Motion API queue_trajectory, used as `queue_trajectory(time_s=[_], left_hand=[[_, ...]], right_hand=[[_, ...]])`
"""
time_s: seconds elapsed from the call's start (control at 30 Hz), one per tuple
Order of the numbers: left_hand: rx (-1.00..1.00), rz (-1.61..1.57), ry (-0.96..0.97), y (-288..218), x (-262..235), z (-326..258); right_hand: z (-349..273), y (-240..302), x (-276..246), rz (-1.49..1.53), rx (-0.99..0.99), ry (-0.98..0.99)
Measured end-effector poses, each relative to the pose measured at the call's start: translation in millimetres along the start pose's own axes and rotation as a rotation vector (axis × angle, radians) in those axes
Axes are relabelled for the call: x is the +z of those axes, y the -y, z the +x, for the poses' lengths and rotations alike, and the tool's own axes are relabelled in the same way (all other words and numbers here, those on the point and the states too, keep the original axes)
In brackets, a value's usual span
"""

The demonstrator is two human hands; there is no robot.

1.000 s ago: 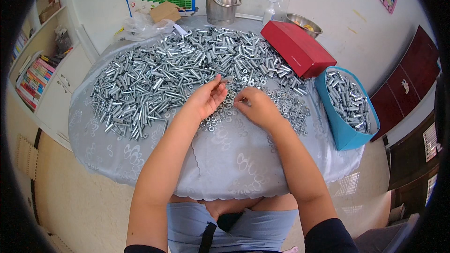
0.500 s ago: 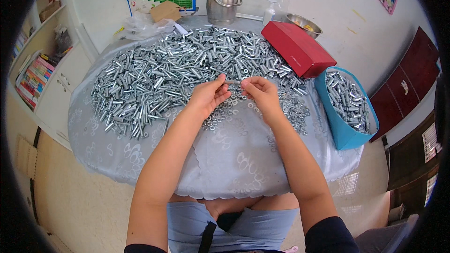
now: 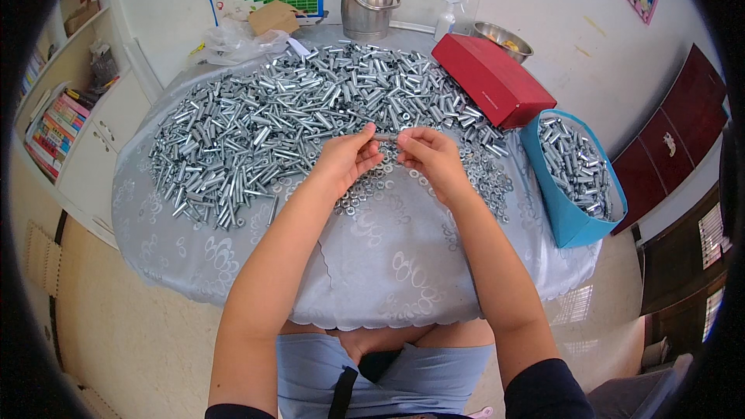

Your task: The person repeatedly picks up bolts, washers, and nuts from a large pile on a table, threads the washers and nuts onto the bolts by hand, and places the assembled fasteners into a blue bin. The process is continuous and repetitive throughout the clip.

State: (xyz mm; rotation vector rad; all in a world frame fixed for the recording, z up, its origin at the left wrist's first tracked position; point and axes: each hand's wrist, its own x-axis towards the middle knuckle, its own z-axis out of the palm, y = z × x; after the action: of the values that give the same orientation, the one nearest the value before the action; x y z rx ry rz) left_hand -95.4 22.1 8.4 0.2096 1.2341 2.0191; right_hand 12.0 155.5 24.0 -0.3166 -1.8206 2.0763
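Note:
Over the middle of the table, my left hand (image 3: 344, 160) pinches one end of a silver expansion bolt (image 3: 385, 138) between thumb and fingers. The bolt lies level, pointing across to my right hand (image 3: 431, 158), whose thumb and fingertips close on its other end. Whether a small nut or washer sits under those right fingertips cannot be made out. Behind and left of my hands spreads a large heap of silver bolts and metal sleeves (image 3: 256, 120). Below and beside my right hand lie many loose nuts and washers (image 3: 486, 186), partly covered by my hands.
A blue fabric bin (image 3: 570, 225) full of metal pieces stands at the right table edge, beside a red box (image 3: 497, 81). Along the back are a steel pot (image 3: 366, 12), a spray bottle (image 3: 445, 19), a metal bowl (image 3: 516, 48) and a plastic bag (image 3: 237, 43). A patterned grey tablecloth (image 3: 372, 264) covers the table.
My right fingers have shifted slightly at the bolt's end, with the lower fingers changing their curl. The bolt and my left hand stay nearly in place.

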Motion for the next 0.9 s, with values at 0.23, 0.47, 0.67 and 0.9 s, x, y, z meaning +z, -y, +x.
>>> queue_trajectory(time_s=[0.23, 0.47, 0.67, 0.9], left_hand=[[-0.012, 0.025, 0.004, 0, 2, -1], [0.02, 0.059, -0.003, 0, 2, -1], [0.033, -0.022, -0.03, -2, -1, 0], [0.029, -0.055, -0.031, -3, -2, 1]], right_hand=[[3, -10, 1, -0.115, -0.224, -0.009], [5, -18, 2, -0.28, -0.325, 0.006], [-1, -9, 2, -0.588, -0.395, 0.007], [-9, -12, -7, -1.061, -0.545, 0.281]])
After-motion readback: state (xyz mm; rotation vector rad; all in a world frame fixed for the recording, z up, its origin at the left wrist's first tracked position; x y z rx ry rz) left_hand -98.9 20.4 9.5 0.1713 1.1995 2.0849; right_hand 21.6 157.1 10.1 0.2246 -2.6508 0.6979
